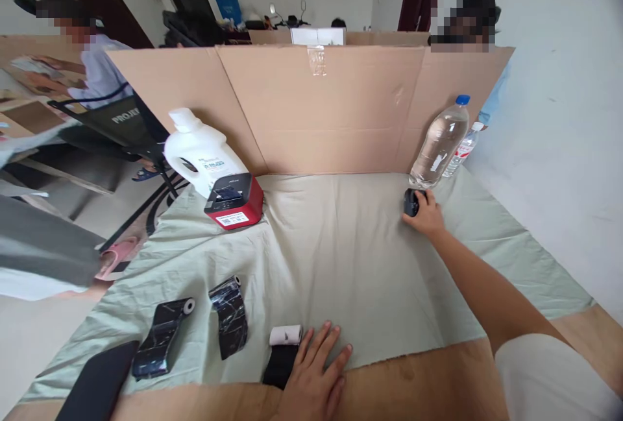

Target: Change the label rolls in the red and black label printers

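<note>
My right hand (426,212) reaches far out over the cloth, its fingers wrapped around a small dark rounded object (411,202). Its exact kind does not show. Just behind it stands a large clear bottle (440,142) with a blue cap. Near the front edge, my left hand (316,372) lies palm down with the fingers stretched out. Beside those fingers is a white roll (285,335) with a black strip (281,366) coming off it. Two rolls of shiny black film, one nearer the middle (230,317) and one farther left (163,338), lie partly unrolled.
A white jug (207,155) and a red-and-black box (236,202) stand at the back left. A smaller bottle (462,150) is by the wall. A cardboard screen (331,109) closes the back. A dark flat object (100,382) lies front left. Other people sit beyond.
</note>
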The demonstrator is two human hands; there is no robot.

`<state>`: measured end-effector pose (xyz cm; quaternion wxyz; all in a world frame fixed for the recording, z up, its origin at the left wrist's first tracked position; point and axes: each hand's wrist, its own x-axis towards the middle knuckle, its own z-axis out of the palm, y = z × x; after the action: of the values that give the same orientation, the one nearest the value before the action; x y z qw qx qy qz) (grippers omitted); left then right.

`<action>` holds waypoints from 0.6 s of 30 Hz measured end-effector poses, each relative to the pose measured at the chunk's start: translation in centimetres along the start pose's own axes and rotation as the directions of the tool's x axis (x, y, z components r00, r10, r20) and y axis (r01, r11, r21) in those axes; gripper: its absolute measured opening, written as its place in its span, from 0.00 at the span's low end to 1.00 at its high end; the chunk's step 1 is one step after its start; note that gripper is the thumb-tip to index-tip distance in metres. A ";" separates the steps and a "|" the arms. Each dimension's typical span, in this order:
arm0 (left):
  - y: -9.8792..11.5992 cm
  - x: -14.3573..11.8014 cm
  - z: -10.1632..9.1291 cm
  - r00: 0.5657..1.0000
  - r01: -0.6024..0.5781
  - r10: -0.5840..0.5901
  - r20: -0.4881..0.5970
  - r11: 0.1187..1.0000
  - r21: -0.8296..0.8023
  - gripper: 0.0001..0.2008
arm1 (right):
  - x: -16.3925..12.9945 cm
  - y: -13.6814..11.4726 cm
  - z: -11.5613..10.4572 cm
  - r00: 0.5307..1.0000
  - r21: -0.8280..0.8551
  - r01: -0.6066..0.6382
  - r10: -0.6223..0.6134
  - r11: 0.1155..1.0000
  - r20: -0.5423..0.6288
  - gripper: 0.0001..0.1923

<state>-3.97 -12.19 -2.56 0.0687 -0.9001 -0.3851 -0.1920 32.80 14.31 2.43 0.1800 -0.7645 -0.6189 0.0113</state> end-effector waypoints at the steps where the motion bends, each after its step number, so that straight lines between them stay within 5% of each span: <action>1: 0.0 0.0 0.2 1.000 -0.015 0.015 -0.003 1.000 -0.003 0.26 | 1.4 1.2 -0.1 1.000 -0.018 -0.014 0.014 1.000 0.006 0.43; 5: 0.3 -0.6 1.0 1.000 -0.009 0.007 -0.022 0.996 -0.092 0.26 | 3.5 3.9 -0.4 0.995 -0.091 -0.053 0.060 0.994 0.077 0.39; 8: -0.4 -0.7 0.1 0.999 0.027 -0.032 -0.010 0.942 -0.335 0.21 | 2.8 2.9 -0.2 0.998 -0.186 -0.052 0.056 0.981 0.016 0.37; 11: -5.0 0.9 -2.4 0.977 0.199 -0.207 0.050 0.808 -0.555 0.21 | 2.1 -0.8 0.7 0.994 -0.220 0.063 -0.081 0.973 -0.077 0.31; 13: -11.0 2.8 -4.3 0.915 0.295 -0.399 -0.062 0.765 -0.572 0.18 | 1.8 -4.9 1.6 0.975 -0.126 0.210 -0.217 0.970 -0.043 0.29; 14: -14.6 3.8 -5.1 0.828 0.376 -0.543 -0.136 0.720 -0.583 0.16 | 1.6 -7.4 2.2 0.958 -0.027 0.286 -0.287 0.958 -0.002 0.28; 15: -18.4 4.7 -5.7 0.688 0.452 -0.691 -0.222 0.647 -0.614 0.15 | 1.2 -10.2 2.9 0.933 0.111 0.351 -0.358 0.930 0.048 0.28; 17: -25.8 6.2 -6.2 0.312 0.529 -0.894 -0.322 0.445 -0.723 0.15 | 0.0 -16.3 4.4 0.870 0.440 0.373 -0.473 0.817 0.142 0.30; 18: -28.9 6.7 -6.2 0.169 0.503 -0.949 -0.267 0.316 -0.804 0.15 | -0.7 -19.5 5.2 0.828 0.591 0.339 -0.530 0.732 0.181 0.31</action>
<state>-22.31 10.68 5.07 -0.1538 -0.3864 -0.6520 -0.6340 12.97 18.29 3.01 0.2744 -0.5001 -0.7754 0.2709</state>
